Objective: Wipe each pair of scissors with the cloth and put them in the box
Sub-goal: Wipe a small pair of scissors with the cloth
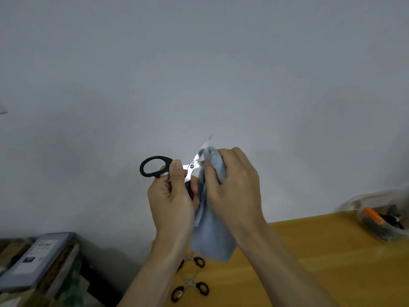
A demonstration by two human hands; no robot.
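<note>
Head view. Landmark: the yellow table [332,262]. At its far right edge sits a clear plastic box [376,220], partly cut off by the frame; inside I can make out an orange-handled item [374,216] and some dark handles, too blurred to count. Raised above the table's far left corner, my left hand [174,200] grips the black-handled scissors [168,169] by the lower handle, thumb pressed near the pivot, blades parted, one blade pointing up and away. My right hand [230,185] pinches the light blue cloth [212,235] around the other blade; the rest of the cloth hangs down toward the table's left edge. On the table near that left edge, below my wrists, lie two more pairs of scissors [192,289], blades open, one behind the other, apart from each other. Left of the table, lower, a grey flat case [37,260] rests on stacked clutter. A bare grey wall [199,63] stands behind the table.
</note>
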